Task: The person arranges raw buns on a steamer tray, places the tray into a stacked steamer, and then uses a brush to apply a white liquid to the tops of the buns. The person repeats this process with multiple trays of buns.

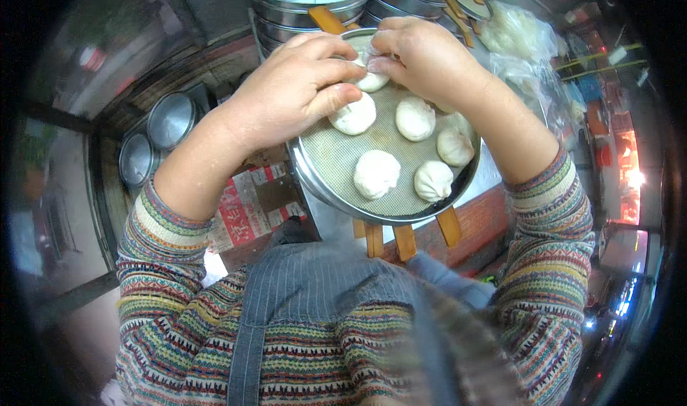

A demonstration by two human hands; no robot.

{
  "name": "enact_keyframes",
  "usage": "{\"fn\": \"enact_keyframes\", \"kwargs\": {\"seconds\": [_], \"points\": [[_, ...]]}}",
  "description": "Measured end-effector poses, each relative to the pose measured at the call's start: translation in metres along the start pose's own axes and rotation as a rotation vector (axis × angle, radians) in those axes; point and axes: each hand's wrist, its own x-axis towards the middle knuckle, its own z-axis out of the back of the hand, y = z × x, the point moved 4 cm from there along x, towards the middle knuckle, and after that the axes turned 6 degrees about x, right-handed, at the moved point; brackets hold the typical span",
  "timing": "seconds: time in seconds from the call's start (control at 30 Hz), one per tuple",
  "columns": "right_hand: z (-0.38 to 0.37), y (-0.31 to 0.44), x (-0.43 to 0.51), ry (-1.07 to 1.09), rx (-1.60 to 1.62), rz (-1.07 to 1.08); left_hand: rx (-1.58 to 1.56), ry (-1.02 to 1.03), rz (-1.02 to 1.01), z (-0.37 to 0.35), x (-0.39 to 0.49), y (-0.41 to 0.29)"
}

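Observation:
A round metal steamer tray (304, 175) with a perforated mesh liner (335, 161) lies before me, holding several white filled buns. At its far side, my left hand (306, 75) and my right hand (421, 51) close their fingertips around one bun (371, 82) from both sides. My fingers hide part of that bun. Just below my left thumb sits another bun (354, 115). A smooth bun (377, 174) and a pleated bun (433, 181) rest near the front rim. My right wrist partly covers the tray's right side, close to two more buns, one pleated (455, 146).
Stacked metal steamers (311, 3) with wooden handles (326, 19) rise behind the tray. More wooden handles (404, 242) jut out below its front rim. Clear plastic bags (518, 33) lie at the back right. Two round metal lids or pots (170, 120) stand at the left.

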Motion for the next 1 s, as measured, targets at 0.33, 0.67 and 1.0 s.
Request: {"fn": "enact_keyframes", "kwargs": {"seconds": [0.33,0.67,1.0], "points": [[0.001,-0.005,-0.01,-0.215,0.071,0.084,0.044,-0.048,-0.033,0.001,0.002,-0.003],[0.014,-0.006,-0.022,-0.258,0.156,0.036,-0.008,-0.09,0.035,0.003,-0.003,0.005],[0.059,-0.102,-0.09,-0.61,0.347,-0.264,-0.007,-0.114,0.08,0.019,-0.009,0.008]]}}
